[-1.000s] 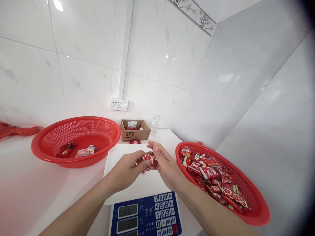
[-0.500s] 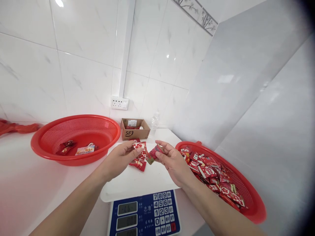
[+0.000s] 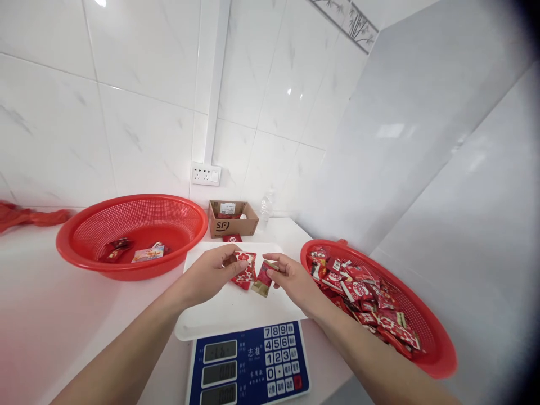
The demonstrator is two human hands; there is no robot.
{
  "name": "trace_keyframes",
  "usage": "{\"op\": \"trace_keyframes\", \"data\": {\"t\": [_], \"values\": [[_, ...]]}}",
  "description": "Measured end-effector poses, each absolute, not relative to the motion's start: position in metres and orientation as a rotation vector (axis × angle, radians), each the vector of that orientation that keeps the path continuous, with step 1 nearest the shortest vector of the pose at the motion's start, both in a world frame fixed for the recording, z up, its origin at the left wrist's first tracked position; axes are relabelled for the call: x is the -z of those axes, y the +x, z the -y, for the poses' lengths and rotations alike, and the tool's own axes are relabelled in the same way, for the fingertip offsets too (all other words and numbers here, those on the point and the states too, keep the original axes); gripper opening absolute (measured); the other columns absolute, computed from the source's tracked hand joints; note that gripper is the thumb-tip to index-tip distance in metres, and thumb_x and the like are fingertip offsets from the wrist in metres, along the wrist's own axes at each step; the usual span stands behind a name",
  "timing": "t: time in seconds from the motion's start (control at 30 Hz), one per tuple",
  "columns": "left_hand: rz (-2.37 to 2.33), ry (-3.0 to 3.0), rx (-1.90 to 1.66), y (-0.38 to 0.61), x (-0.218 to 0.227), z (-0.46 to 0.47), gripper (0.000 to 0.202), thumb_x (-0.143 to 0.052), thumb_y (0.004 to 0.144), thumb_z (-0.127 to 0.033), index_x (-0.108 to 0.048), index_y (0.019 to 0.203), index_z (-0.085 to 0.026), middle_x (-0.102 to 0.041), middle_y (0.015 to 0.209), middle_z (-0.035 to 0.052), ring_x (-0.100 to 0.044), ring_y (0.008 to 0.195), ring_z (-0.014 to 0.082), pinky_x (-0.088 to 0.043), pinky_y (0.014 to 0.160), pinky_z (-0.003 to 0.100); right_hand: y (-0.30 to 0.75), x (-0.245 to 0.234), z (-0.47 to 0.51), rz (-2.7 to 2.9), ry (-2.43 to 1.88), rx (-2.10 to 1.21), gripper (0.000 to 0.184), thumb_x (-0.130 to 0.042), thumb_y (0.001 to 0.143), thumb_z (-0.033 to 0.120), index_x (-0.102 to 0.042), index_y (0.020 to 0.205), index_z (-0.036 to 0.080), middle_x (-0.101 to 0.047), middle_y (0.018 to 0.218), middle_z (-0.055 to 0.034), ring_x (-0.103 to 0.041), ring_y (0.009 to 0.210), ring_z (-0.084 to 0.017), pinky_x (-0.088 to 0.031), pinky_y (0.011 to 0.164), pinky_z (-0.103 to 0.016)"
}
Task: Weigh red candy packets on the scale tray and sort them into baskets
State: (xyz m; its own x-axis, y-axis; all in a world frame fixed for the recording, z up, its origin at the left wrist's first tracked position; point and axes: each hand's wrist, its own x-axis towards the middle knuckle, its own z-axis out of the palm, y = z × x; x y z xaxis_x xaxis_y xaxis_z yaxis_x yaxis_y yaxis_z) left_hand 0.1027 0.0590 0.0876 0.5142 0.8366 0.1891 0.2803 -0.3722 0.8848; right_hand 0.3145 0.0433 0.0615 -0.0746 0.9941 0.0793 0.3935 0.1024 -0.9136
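Between the thumb and fingers of my left hand point(image 3: 213, 274) is a white snack packet with red flowers point(image 3: 246, 266). My right hand point(image 3: 292, 279) pinches a red and gold snack packet point(image 3: 263, 278) by its right side. Both packets are held just above the white tray of a weighing scale point(image 3: 228, 309), a narrow gap between them. Part of a red packet point(image 3: 242, 285) shows beneath the flowered one; whether it lies on the tray or is held cannot be made out. The scale's blue keypad panel point(image 3: 253, 360) faces me.
At the left, a red basket point(image 3: 70, 256) holds a few packets. On the right another red basket point(image 3: 439, 349) is heaped with red packets. Behind the scale stand a cardboard box point(image 3: 236, 226), a red packet point(image 3: 232, 238) and a clear bottle point(image 3: 266, 209), near the tiled wall.
The two packets have drawn slightly apart. My right hand has turned its packet more upright and lowered it a little. The view has shifted slightly.
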Motion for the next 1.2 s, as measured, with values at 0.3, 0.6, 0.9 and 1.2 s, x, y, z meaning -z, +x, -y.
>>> {"op": "trace_keyframes", "data": {"t": [0.3,0.6,0.9,1.2], "values": [[-1.022,2.054,-0.586,0.108,-0.083,-0.054,0.019,-0.046,0.085,-0.036,-0.053,0.097,-0.024,-0.062,0.072,-0.0026,-0.056,0.067,0.0164,-0.039,0.057,0.025,0.307,-0.064,-0.030,1.813,-1.370,-0.728,0.034,-0.050,0.085,0.034,-0.054,0.117,0.022,-0.064,0.110,-0.0062,-0.058,0.101,-0.020,-0.045,0.087,-0.037],[-1.181,2.253,-0.632,0.108,-0.082,-0.053,0.017,-0.050,0.081,-0.029,-0.053,0.097,-0.024,-0.062,0.092,0.0011,-0.058,0.081,0.0191,-0.041,0.067,0.029,0.297,-0.058,-0.031,2.008,-1.407,-0.506,0.016,-0.048,0.088,0.023,-0.059,0.099,0.021,-0.065,0.093,-0.0035,-0.058,0.088,-0.019,-0.045,0.079,-0.035],[-0.852,2.562,-0.324,0.110,-0.075,-0.046,0.013,-0.054,0.083,-0.024,-0.067,0.085,-0.023,-0.059,0.094,0.0046,-0.052,0.096,0.0225,-0.043,0.079,0.034,0.296,-0.052,-0.016,2.453,-1.201,-0.207,0.011,-0.054,0.085,0.013,-0.064,0.083,0.018,-0.067,0.089,-0.0047,-0.056,0.091,-0.020,-0.038,0.095,-0.042],[-0.878,2.551,-0.284,0.106,-0.078,-0.048,0.023,-0.047,0.086,-0.027,-0.065,0.100,-0.025,-0.060,0.110,0.0062,-0.052,0.105,0.0245,-0.042,0.087,0.038,0.381,-0.074,-0.009,2.022,-1.768,-0.305,0.025,-0.051,0.085,0.026,-0.064,0.107,0.023,-0.063,0.116,-0.0071,-0.052,0.111,-0.027,-0.035,0.098,-0.044]]}}
